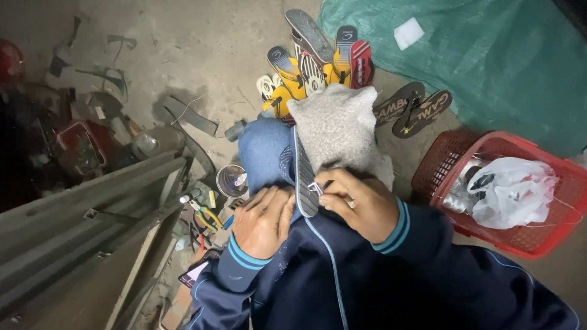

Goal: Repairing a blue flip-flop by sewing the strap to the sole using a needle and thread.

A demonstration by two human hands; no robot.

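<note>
on the lap, the grey-soled blue rubber sandal (304,177) stands on edge. left hand (263,221) lies flat, open, bracing it at 9 o'clock; right hand (354,205) pinches its strap. best kept steady, pulling gently.

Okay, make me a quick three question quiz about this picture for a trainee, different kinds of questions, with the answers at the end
1. True or false: the left hand rests flat on the blue-clad knee.
2. What does the right hand pinch? A) pliers B) the edge of a sandal sole C) a plastic bag
3. What colour is the basket with the white plastic bag in it?

Key: 1 true; 2 B; 3 red.
</note>
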